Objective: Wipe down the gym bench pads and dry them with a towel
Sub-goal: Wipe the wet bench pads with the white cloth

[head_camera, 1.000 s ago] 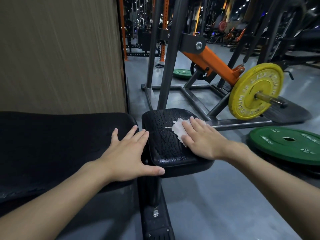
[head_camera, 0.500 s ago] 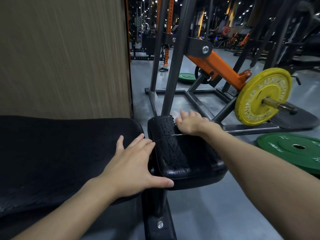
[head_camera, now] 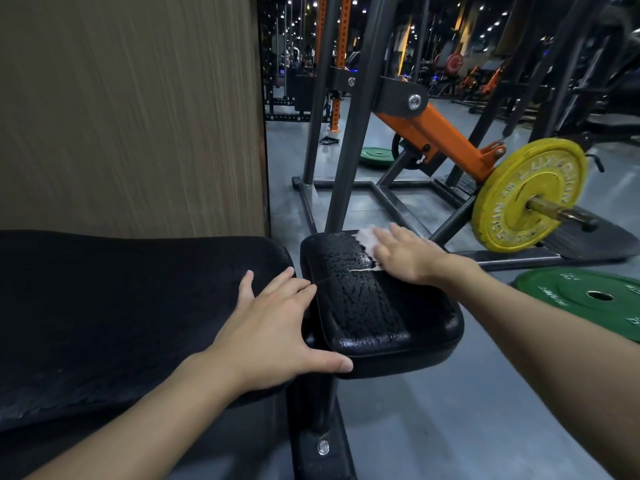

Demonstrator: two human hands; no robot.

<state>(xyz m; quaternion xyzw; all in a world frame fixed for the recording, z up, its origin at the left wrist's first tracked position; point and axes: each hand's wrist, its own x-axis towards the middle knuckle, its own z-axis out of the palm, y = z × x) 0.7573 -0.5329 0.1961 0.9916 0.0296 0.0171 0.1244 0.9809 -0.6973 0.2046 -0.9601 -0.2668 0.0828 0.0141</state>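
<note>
A small black seat pad (head_camera: 367,306) stands in the middle, its cracked surface shiny and wet. My right hand (head_camera: 408,254) lies flat near the pad's far edge, pressing a white wipe (head_camera: 367,242) onto it; most of the wipe is hidden under the palm. The long black back pad (head_camera: 121,306) stretches to the left. My left hand (head_camera: 273,327) rests flat on its right end, fingers spread, thumb reaching onto the seat pad's near corner. It holds nothing.
A wood-grain wall (head_camera: 131,109) rises behind the back pad. A dark steel frame (head_camera: 353,133) with an orange arm (head_camera: 443,136) and a yellow plate (head_camera: 530,195) stands beyond the seat. A green plate (head_camera: 595,299) lies on the floor at right. The bench post (head_camera: 318,427) runs below.
My right hand has slid the wipe from the middle of the seat pad to its far edge, and the wipe shows again beside the fingers. The left hand stays put.
</note>
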